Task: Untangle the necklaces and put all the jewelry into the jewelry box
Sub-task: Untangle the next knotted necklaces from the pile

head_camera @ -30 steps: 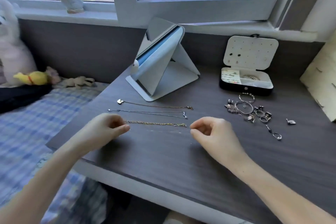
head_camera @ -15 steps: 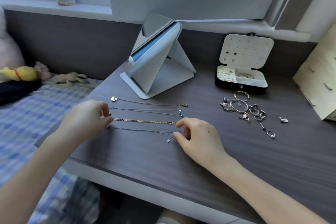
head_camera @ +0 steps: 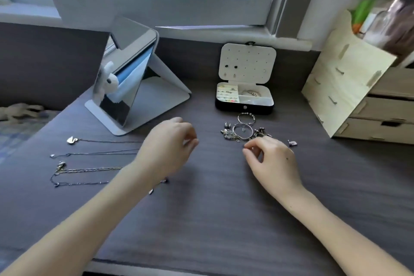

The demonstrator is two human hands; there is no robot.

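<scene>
Both hands have left the necklaces (head_camera: 94,154) and swung right. The left hand (head_camera: 167,148) hovers above the chains' right ends, fingers (head_camera: 190,139) loosely curled, holding nothing. The right hand (head_camera: 272,159) sits just in front of the heap of rings and bangles (head_camera: 237,133), thumb and forefinger nearly closed; whether on a piece, I cannot tell. Four necklaces lie parallel on the tabletop (head_camera: 212,208), running left to right. One jewelry box (head_camera: 244,107) stands open behind the heap.
</scene>
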